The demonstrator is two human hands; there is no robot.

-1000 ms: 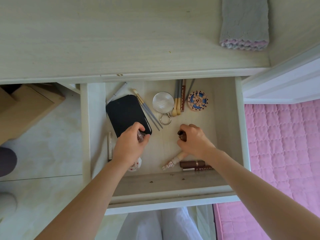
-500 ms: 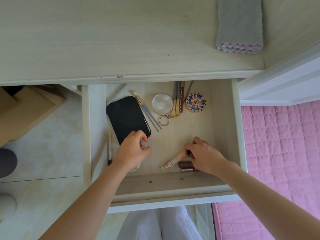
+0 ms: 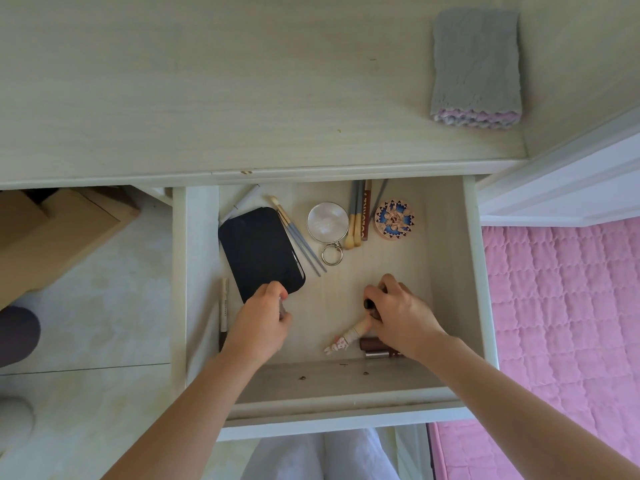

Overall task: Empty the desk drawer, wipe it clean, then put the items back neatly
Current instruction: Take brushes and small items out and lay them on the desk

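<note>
Drawer (image 3: 450,271): perhaps brushes (image 3: 301,237), mirror (image 3: 327,221).

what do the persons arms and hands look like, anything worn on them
Both forearms are bare up to where the frame cuts them off: no sleeves show. The left hand and right hand wear no gloves, and no watch, bracelet or ring can be seen on the parts in view. Fingernails are mostly turned away or too small to judge.
</note>
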